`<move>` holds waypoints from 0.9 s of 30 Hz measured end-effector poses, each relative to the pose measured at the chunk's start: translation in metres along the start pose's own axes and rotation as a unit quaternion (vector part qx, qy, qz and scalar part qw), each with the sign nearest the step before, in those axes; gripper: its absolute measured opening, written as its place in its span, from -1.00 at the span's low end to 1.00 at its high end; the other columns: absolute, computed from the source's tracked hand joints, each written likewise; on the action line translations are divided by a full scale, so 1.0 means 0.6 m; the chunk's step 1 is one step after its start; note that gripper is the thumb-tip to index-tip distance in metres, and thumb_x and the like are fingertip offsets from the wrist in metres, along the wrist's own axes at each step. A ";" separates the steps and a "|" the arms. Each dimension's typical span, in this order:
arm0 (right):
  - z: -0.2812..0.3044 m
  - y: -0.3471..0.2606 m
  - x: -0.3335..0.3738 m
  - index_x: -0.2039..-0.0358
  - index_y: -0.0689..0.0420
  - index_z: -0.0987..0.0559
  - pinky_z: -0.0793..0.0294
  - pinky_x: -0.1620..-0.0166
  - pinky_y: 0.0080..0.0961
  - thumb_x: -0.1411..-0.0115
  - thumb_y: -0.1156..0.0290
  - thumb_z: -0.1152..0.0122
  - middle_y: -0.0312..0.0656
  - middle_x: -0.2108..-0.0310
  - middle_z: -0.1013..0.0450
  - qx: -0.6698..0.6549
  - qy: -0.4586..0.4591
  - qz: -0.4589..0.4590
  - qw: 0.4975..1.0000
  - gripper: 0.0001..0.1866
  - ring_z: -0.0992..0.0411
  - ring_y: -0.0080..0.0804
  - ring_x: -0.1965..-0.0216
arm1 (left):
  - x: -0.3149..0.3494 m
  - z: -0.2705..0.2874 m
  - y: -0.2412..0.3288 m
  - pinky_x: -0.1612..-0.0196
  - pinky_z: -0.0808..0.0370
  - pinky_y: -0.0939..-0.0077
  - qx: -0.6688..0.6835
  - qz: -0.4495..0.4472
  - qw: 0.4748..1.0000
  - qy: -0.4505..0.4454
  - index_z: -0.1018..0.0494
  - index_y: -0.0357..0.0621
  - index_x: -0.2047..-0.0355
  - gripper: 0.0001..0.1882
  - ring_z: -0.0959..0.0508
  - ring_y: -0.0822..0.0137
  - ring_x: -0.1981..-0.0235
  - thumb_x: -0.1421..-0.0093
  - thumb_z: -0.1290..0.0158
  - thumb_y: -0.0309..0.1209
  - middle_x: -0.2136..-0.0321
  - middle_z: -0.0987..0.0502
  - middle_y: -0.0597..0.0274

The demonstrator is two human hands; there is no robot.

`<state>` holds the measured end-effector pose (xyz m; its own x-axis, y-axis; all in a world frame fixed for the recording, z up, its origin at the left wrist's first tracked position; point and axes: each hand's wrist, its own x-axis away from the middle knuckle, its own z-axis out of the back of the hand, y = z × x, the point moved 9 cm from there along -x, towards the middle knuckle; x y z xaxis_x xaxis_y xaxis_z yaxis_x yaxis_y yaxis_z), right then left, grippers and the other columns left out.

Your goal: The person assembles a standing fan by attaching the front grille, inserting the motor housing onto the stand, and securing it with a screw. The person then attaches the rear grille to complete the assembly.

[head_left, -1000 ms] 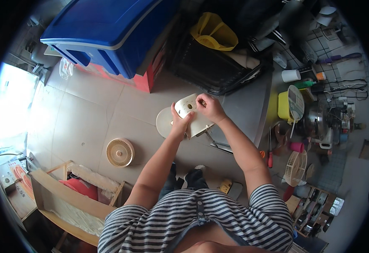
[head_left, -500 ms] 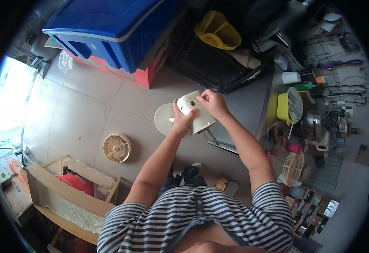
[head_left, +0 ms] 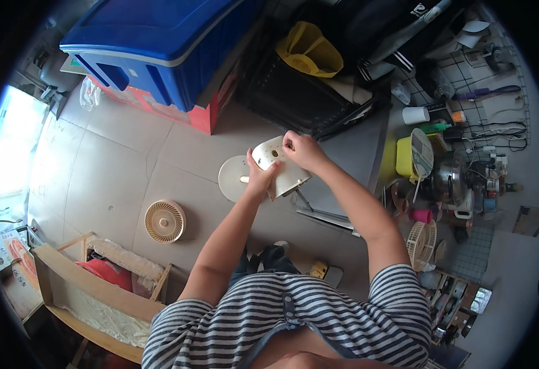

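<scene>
My left hand (head_left: 259, 178) is wrapped round a cream plastic housing (head_left: 287, 174) with a curved face, a dark oval hole and small marks or holes. Its thumb presses on the near side of the piece. At the far right edge of that face, the fingers of my right hand (head_left: 302, 150) are closed in a pinch. Whatever lies between those fingertips is too small to make out. Left of the housing and partly behind it shows a round cream disc (head_left: 231, 179) with a short white peg; whether the two are joined, I cannot tell.
On the tiled floor to the left lies a round slatted fan grille (head_left: 165, 221). A grey table (head_left: 349, 157) stands beside my right forearm, with a black crate (head_left: 294, 92) beyond. Far left is a blue bin (head_left: 152, 43); a wooden frame (head_left: 97, 270) stands near left.
The whole view has shifted a little, so everything sits slightly further left. My left hand keeps its hold on the housing, and my right fingers stay at its far edge with a slight turn.
</scene>
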<state>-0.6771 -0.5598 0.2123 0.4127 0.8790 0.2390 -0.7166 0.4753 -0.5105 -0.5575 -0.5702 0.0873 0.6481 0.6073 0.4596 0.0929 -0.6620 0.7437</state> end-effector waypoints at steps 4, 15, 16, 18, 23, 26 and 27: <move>0.009 -0.003 0.005 0.37 0.17 -0.47 -0.49 0.32 -0.35 -0.07 0.45 -0.20 -0.05 0.47 -0.53 -0.054 -0.018 0.055 0.997 -0.87 -0.53 -0.13 0.39 | -0.003 0.000 -0.008 0.02 -0.46 0.22 -0.001 -0.005 1.000 -0.007 0.38 -0.03 -0.31 0.13 -0.40 0.10 0.01 0.02 -0.25 -0.32 -0.06 -0.22 -0.11; 0.017 0.000 -0.001 0.29 0.22 -0.52 -0.47 0.29 -0.44 -0.05 0.48 -0.25 -0.09 0.44 -0.52 -0.014 -0.093 0.077 0.993 -0.80 -0.50 -0.31 0.41 | 0.011 -0.011 0.010 -0.01 -0.44 0.25 -0.011 -0.018 0.999 -0.027 0.40 -0.16 -0.31 0.19 -0.36 0.09 -0.04 0.06 -0.28 -0.32 -0.09 -0.14 -0.15; 0.017 -0.002 -0.001 0.28 0.22 -0.52 -0.46 0.30 -0.47 -0.04 0.49 -0.26 -0.11 0.46 -0.51 -0.001 -0.100 0.091 0.991 -0.79 -0.48 -0.37 0.44 | 0.013 -0.013 0.014 -0.02 -0.44 0.25 -0.002 -0.022 0.999 -0.031 0.41 -0.16 -0.31 0.18 -0.36 0.09 -0.03 0.06 -0.28 -0.32 -0.09 -0.15 -0.15; 0.020 0.001 -0.004 0.30 0.22 -0.54 -0.47 0.29 -0.48 -0.02 0.49 -0.27 -0.11 0.45 -0.51 -0.021 -0.097 0.082 0.992 -0.80 -0.49 -0.36 0.43 | 0.016 -0.015 0.016 -0.02 -0.44 0.25 0.013 -0.024 0.999 -0.035 0.41 -0.16 -0.31 0.18 -0.36 0.10 -0.03 0.05 -0.27 -0.33 -0.09 -0.15 -0.14; 0.021 -0.007 -0.004 0.35 0.21 -0.58 -0.48 0.27 -0.43 0.00 0.47 -0.27 -0.10 0.41 -0.51 0.002 -0.047 0.132 0.990 -0.83 -0.50 -0.26 0.37 | 0.008 -0.011 0.008 -0.03 -0.43 0.22 0.003 -0.018 1.000 -0.020 0.42 -0.05 -0.32 0.15 -0.38 0.10 -0.02 0.02 -0.24 -0.33 -0.07 -0.21 -0.10; 0.013 0.000 -0.004 0.37 0.19 -0.58 -0.48 0.23 -0.36 0.01 0.44 -0.28 -0.10 0.37 -0.52 0.017 -0.033 0.128 0.991 -0.83 -0.50 -0.16 0.33 | 0.008 -0.013 0.002 -0.01 -0.44 0.25 0.007 -0.008 1.000 -0.017 0.42 -0.12 -0.31 0.15 -0.37 0.10 -0.02 0.03 -0.25 -0.33 -0.07 -0.19 -0.13; 0.010 0.001 -0.001 0.37 0.19 -0.59 -0.48 0.23 -0.35 0.01 0.43 -0.28 -0.10 0.37 -0.52 0.024 -0.029 0.127 0.991 -0.83 -0.50 -0.15 0.32 | 0.010 -0.015 0.000 -0.01 -0.44 0.27 0.009 -0.002 1.000 -0.018 0.42 -0.15 -0.31 0.16 -0.37 0.11 -0.02 0.03 -0.25 -0.33 -0.07 -0.18 -0.14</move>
<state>-0.6809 -0.5599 0.2167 0.1836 0.9708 0.1547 -0.8199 0.2380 -0.5207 -0.5606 -0.5627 0.0947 0.6744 0.5943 0.4382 0.1090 -0.6671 0.7370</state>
